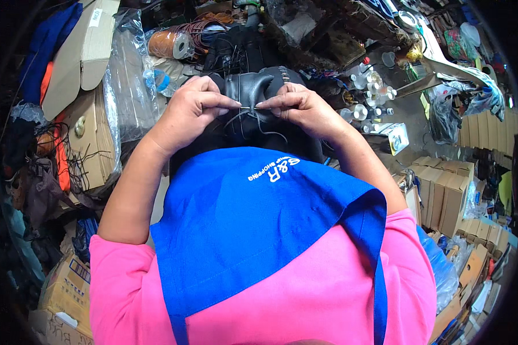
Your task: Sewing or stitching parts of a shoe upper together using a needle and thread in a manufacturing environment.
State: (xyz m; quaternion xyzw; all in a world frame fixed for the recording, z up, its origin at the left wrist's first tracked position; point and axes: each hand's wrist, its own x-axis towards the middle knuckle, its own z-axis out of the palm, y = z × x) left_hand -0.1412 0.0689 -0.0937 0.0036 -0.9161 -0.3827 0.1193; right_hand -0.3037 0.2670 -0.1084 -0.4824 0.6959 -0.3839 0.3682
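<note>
My left hand [197, 109] and my right hand [306, 110] face each other over a black leather piece [244, 91] at my lap. Both are closed in a pinch, thumb against forefinger. A short stretch of thin cord [246, 108] runs between the two pinches; whether part of it is a needle I cannot tell. Loose grey cord [271, 133] curls down below the fingers over dark material. Beside the right hand, pale stitches or marks [284, 75] run along a dark edge. A blue apron [259, 218] covers my lap and front.
An orange spool [170, 44] lies beyond my left hand, near clear plastic sheeting [131, 80]. Cardboard [77, 63] leans at the left. Several clear bottles [374, 92] stand right of my right hand. Stacked cardboard boxes [443, 195] sit farther right, amid clutter.
</note>
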